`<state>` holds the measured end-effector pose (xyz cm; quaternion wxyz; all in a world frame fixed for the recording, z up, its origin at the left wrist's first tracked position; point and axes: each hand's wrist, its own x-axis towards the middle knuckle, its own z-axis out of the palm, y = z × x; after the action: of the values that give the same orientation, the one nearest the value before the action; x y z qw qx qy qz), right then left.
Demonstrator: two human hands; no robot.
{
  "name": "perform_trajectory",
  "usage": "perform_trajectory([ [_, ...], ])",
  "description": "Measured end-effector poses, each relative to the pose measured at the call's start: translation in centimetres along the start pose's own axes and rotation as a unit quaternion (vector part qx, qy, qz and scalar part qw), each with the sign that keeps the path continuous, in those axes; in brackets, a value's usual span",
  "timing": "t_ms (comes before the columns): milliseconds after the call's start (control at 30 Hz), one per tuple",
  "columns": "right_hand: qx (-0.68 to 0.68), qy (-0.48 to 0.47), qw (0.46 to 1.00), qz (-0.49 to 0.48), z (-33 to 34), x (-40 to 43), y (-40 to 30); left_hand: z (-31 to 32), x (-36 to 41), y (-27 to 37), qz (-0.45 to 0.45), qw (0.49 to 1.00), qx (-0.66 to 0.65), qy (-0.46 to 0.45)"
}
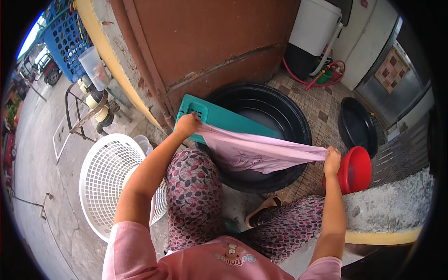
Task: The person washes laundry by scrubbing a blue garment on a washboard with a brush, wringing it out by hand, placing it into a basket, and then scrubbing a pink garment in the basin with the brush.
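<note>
A light pink garment (255, 148) with a printed design is stretched taut between my hands, above a large round black basin (297, 115). At its left end my left hand (188, 125) grips the cloth, over the upper end of a teal plastic washboard (224, 120). The washboard leans in the basin, its lower end in cloudy water (260, 117). My right hand (332, 161) clutches the garment's other end beyond the basin's right rim, beside a red plastic pail (358, 171). The cloth hides part of the basin and the washboard.
To my left stands a white perforated laundry basket (105, 185). A brown metal gate panel (217, 42) rises behind the basin. A smaller black basin (357, 122), a washing machine (311, 31) and a pink hose (295, 78) are at the right. A rough concrete ledge (388, 206) borders my right side.
</note>
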<state>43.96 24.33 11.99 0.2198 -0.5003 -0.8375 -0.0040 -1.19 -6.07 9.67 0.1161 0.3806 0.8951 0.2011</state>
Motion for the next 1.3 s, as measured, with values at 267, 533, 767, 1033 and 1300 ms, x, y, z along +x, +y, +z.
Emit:
perform_trajectory([
  [267, 0.5, -0.075, 0.786, 0.356, 1.8, 0.5, 2.0, -2.3, 0.3, 0.5, -0.166, 0.891, -0.42, 0.034],
  [533, 0.703, -0.07, 0.595, 0.384, 6.0, 3.1, 4.5, -4.7, -2.6, 3.8, 0.324, 0.931, 0.153, 0.062],
  [767, 0.634, -0.143, 0.738, 0.182, 0.2, 3.8, 2.5, -4.1, -3.2, 2.1, 0.211, 0.942, 0.255, 0.047],
  [1033, -0.072, 0.077, 0.984, -0.142, -4.0, -1.1, -0.9, -3.6, -1.4, 1.2, -0.045, 0.935, -0.352, 0.019],
  [1300, 0.148, -0.11, 0.979, 0.083, -3.5, -0.9, 3.8, -8.3, -3.3, 4.1, 0.078, 0.975, -0.143, 0.151],
])
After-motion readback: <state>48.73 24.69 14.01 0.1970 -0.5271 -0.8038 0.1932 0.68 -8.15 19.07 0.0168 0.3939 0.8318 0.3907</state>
